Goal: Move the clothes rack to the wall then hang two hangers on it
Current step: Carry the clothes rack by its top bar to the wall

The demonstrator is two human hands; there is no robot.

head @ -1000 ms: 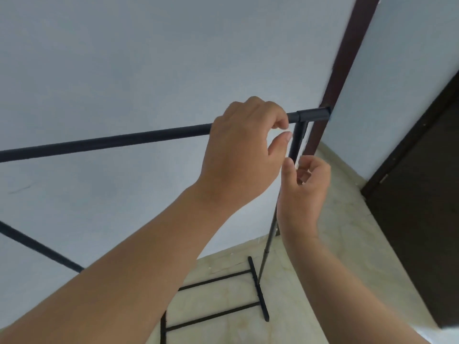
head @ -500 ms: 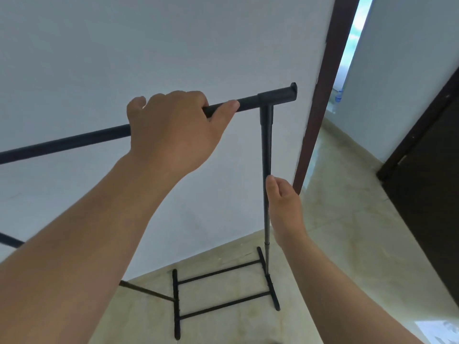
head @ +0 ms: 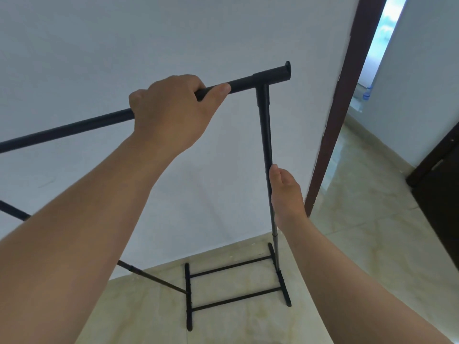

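The black clothes rack [head: 265, 125] stands on the tiled floor right in front of the white wall [head: 173, 33]. My left hand [head: 171, 112] is wrapped around its top rail, a little left of the right corner joint. My right hand [head: 285, 192] grips the right upright post about halfway down. The rack's base bars [head: 236, 284] rest on the floor near the foot of the wall. No hangers are in view.
A dark brown door frame [head: 340, 103] runs up just right of the rack, with an opening and a small bottle [head: 367, 91] beyond it. A dark door [head: 439, 189] is at the far right. The beige tiled floor [head: 360, 244] stretches to the right.
My right hand has slid down from near the corner joint to the middle of the upright post. My left hand has shifted left along the top rail. The view has swung right.
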